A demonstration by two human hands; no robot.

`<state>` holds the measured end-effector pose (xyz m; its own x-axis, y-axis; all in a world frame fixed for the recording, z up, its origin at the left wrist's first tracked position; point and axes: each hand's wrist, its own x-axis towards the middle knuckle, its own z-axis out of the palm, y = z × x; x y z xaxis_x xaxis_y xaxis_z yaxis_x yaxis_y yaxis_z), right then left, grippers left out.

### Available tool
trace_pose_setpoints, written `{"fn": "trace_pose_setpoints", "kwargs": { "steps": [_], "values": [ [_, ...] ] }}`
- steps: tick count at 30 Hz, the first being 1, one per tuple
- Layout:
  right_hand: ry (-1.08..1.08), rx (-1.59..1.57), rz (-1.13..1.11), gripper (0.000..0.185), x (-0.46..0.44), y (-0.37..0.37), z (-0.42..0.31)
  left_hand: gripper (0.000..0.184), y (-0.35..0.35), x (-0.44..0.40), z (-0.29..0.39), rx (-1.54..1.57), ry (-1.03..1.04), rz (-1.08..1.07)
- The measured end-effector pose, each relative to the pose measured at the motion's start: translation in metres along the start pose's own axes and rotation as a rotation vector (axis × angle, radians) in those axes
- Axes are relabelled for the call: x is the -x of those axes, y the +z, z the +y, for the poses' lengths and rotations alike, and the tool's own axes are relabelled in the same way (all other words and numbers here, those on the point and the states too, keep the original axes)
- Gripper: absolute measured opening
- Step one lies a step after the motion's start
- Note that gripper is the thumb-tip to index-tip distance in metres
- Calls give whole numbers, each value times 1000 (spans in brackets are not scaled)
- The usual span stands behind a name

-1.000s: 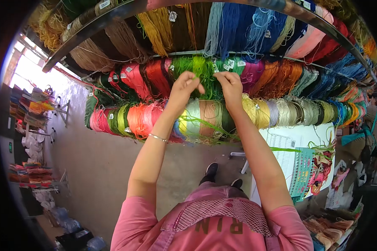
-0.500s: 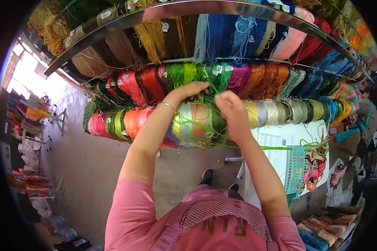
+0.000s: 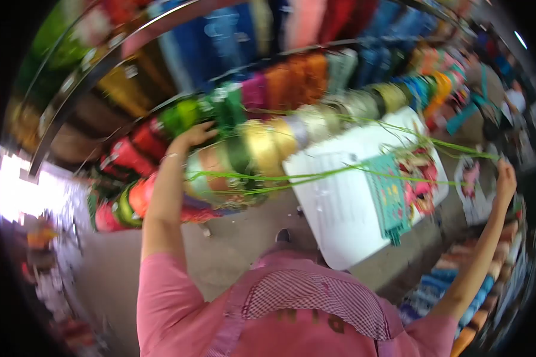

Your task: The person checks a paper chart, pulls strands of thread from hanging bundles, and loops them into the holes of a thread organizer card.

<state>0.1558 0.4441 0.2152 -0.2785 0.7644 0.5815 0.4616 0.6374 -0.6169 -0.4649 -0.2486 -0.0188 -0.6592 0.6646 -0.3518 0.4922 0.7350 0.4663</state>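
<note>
My right hand [image 3: 506, 179] is stretched far out to the right, its fingers closed on the end of bright green thread strands [image 3: 458, 146]. Those strands run back leftward in long lines over the white table and the hanging skeins. On the rack, my left hand [image 3: 198, 134] lies with its fingers apart, touching or just above the green skeins [image 3: 223, 110]; blur hides the exact contact. Under the strands lies a teal card with holes [image 3: 386, 196], with red, pink and cream threads [image 3: 420, 178] bunched along its right side.
A white table [image 3: 333, 244] with a printed sheet [image 3: 333, 184] stands right of the rack. A metal rail [image 3: 101, 62] crosses above the many-coloured skeins. More skeins [image 3: 441, 279] lie at lower right. Another person [image 3: 485, 89] is at the upper right.
My right hand has swung from the rack far out to the right, drawing the green strands long. My left hand stays at the green skeins, its fingers more spread. The view has turned rightward.
</note>
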Motion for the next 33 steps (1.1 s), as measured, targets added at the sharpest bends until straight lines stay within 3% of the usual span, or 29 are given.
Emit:
{"fn": "trace_pose_setpoints", "kwargs": {
  "steps": [1,2,3,4,5,6,7,8,9,10,12,13,14,15,16,18,20,23,25,28,33],
  "values": [
    [271,-181,24,17,-14,-50,10,59,-6,8,7,27,60,5],
    [291,-459,248,18,-34,-86,48,50,-15,16,23,140,-48,-60],
    [239,-352,226,21,-46,-137,72,49,-20,21,25,184,-85,-63],
    [333,-177,338,24,-39,-162,48,48,-33,23,31,1,-175,-87],
    [69,-8,363,26,-39,-173,38,46,-44,33,40,-232,-167,14],
    [-196,147,368,29,-38,-175,34,46,-57,68,115,-195,-447,138],
    [-268,208,299,30,-30,-166,25,46,-57,70,113,-485,-346,367],
    [-202,113,208,26,-21,-143,15,45,-52,83,139,-538,-310,698],
    [-127,21,123,23,-11,-121,6,43,-49,90,175,-408,-280,857],
    [-47,-64,48,20,-1,-99,-3,43,-42,98,208,-88,-152,911],
    [-111,-120,-61,15,29,-36,-20,35,-4,88,254,654,100,767],
    [-102,-230,-147,13,52,-2,-45,30,18,84,288,856,157,655],
    [21,-365,-295,11,69,23,-51,28,38,86,323,877,206,527],
    [126,-346,-303,10,82,59,-46,26,70,67,334,1066,161,331],
    [-4,-331,-362,11,105,86,-71,24,99,58,356,1067,96,261],
    [-31,-325,-519,14,140,137,-74,22,143,42,395,1257,17,21],
    [-378,-173,-525,12,162,174,-78,24,178,26,421,1329,19,-134],
    [-160,-309,-750,14,188,211,-79,24,205,9,452,1510,-191,-191],
    [-1,-303,-876,15,196,224,-76,26,215,1,454,1556,-212,-192],
    [104,-458,-856,12,205,241,-63,27,220,-2,457,1597,-250,-191],
    [13,-415,-641,8,217,250,-56,37,225,6,475,1606,-264,-136]
  ]
}}
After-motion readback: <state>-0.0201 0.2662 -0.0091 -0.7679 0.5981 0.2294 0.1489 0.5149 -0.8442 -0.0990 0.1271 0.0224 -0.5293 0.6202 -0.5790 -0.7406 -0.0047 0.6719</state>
